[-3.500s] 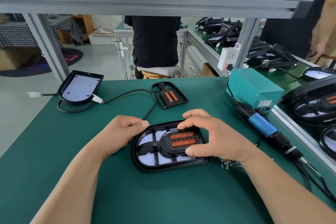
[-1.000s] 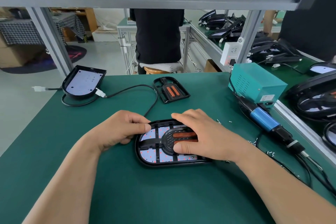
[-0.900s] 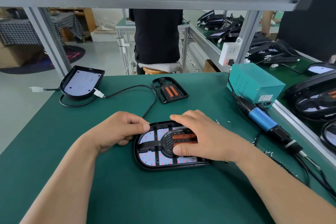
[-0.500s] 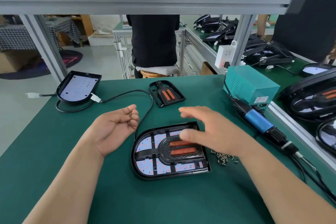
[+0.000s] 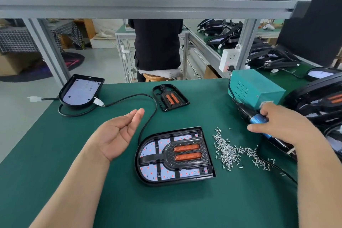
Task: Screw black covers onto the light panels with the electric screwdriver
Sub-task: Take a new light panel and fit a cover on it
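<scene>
Head view, right hand (image 5: 283, 126) grips electric screwdriver (image 5: 258, 119) beside panel (image 5: 148, 149), left hand (image 5: 118, 133) open

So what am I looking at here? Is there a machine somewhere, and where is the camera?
There is no machine here. These are a person's two bare hands, filmed by a camera worn on the head that looks down at a green workbench. In the middle lies a light panel with a black cover set on it. To its right is a heap of small screws. The right hand grasps the blue electric screwdriver, which lies beside a teal box. The left hand hovers open, palm up, holding nothing. Farther back lie a spare cover and a second panel with its cable.
</scene>
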`<state>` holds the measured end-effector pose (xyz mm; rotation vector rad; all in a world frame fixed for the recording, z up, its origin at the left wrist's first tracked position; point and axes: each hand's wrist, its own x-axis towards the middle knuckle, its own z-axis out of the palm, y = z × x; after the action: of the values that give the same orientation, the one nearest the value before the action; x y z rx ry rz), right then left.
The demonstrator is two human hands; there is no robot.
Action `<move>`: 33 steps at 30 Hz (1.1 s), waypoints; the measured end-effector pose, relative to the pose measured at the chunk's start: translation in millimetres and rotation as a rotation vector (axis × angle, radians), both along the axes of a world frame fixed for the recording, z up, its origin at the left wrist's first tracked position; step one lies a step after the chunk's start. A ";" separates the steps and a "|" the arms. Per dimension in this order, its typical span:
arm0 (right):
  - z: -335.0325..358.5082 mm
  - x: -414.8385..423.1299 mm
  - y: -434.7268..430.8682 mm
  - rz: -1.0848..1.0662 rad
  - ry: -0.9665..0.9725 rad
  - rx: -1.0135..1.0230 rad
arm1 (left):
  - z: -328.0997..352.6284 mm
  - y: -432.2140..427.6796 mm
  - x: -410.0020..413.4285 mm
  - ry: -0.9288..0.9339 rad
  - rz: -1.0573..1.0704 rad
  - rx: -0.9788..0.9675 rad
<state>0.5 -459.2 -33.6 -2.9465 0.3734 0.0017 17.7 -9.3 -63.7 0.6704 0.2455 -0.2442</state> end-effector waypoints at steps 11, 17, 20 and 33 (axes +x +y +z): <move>-0.6 -0.1 -1.1 0.043 0.024 -0.063 | 1.1 1.2 0.3 -0.063 -0.050 0.103; -0.2 0.8 2.0 0.103 -0.103 0.135 | 0.1 -1.0 -0.5 -0.056 -0.131 0.185; 1.8 1.7 1.5 0.151 -0.211 0.331 | -1.9 -1.6 -1.2 -0.075 -0.142 0.265; 2.3 8.0 76.8 -0.032 -0.385 1.804 | -5.2 -5.5 2.3 -0.057 -0.155 0.300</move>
<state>8.5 -382.4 -31.3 -1.1164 0.1579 -0.1426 20.0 -14.8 -68.9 0.9943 0.1764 -0.3401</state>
